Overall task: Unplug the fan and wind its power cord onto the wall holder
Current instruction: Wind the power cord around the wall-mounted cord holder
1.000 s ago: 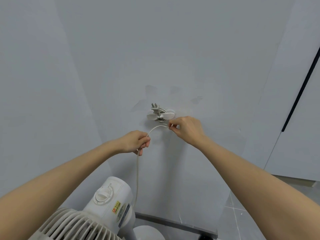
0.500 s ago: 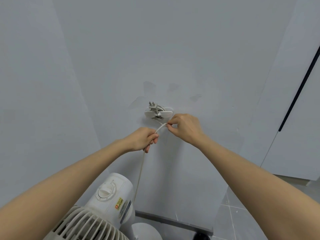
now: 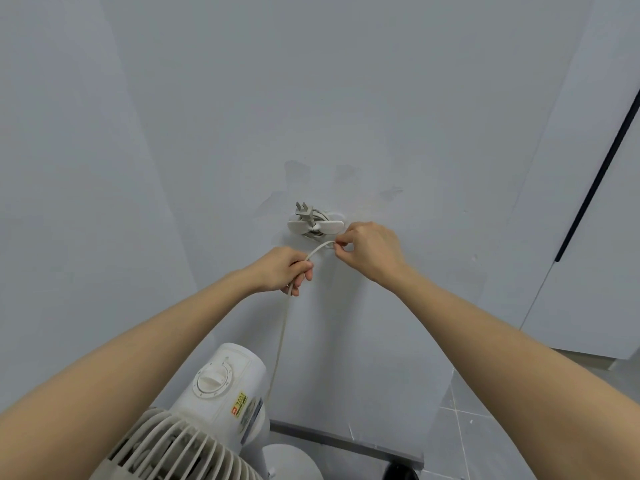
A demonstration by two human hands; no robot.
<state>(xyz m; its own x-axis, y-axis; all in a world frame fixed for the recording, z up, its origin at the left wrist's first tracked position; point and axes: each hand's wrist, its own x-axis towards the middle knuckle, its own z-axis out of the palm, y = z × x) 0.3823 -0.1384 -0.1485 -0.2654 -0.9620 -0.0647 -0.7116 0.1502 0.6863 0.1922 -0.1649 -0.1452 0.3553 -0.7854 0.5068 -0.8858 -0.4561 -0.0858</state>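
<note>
A person is holding both bare arms out toward a pale grey wall [image 3: 346, 98]. A small white wall holder [image 3: 329, 225] is sitting on the wall at about the height of the hands, its two flat wings pointing sideways. Several turns of the white power cord [image 3: 280, 341] are lying wound behind the wings, and the plug [image 3: 304, 212] is resting at the holder's upper left with its prongs pointing up.

The right hand [image 3: 372, 252], just below and right of the holder, is pinching the cord between thumb and fingertips. A short arc of cord is running from there down to the left hand [image 3: 282, 271], whose fingers are curling round it in a loose fist. Below the left hand the cord is hanging straight down and passing behind the fan [image 3: 239, 368].

The white fan is standing at the bottom left, close to the wall, showing a round dial [image 3: 211, 381], a yellow and red sticker [image 3: 239, 403] and part of its ribbed grille [image 3: 180, 452]. Grey floor tiles [image 3: 485, 445] are showing at the lower right.
</note>
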